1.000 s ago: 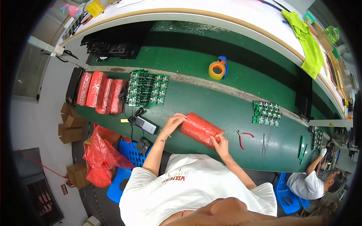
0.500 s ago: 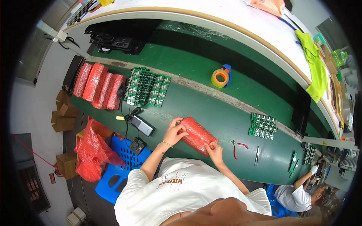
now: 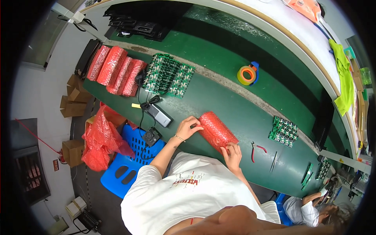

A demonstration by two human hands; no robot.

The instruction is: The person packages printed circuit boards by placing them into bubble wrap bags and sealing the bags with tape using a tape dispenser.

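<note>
A package rolled in red bubble wrap (image 3: pixel 217 131) lies at a slant on the green bench in front of me. My left hand (image 3: pixel 189 128) is at its left end, fingers curled and thumb bent in against the wrap's edge. At the lower right end, my right hand (image 3: pixel 232 154) grips the package with bent fingers. What is inside the wrap is hidden. Close to my right hand lie red-handled cutters (image 3: pixel 257 150) and metal tweezers (image 3: pixel 273 161).
Finished-looking red wrapped bundles (image 3: pixel 113 65), green circuit boards (image 3: pixel 166 74) and a grey handheld device (image 3: pixel 159 115) with cables stand left. Yellow tape (image 3: pixel 246 75) lies beyond, more boards (image 3: pixel 283 132) right. A blue chair (image 3: pixel 125 172) holds loose red bubble wrap (image 3: pixel 102 143). Another person (image 3: pixel 303 209) sits at right.
The whole view has shifted, with the bench scene sitting further right. My left fingers have curled in at the package's end; my right hand has closed further over its lower right end.
</note>
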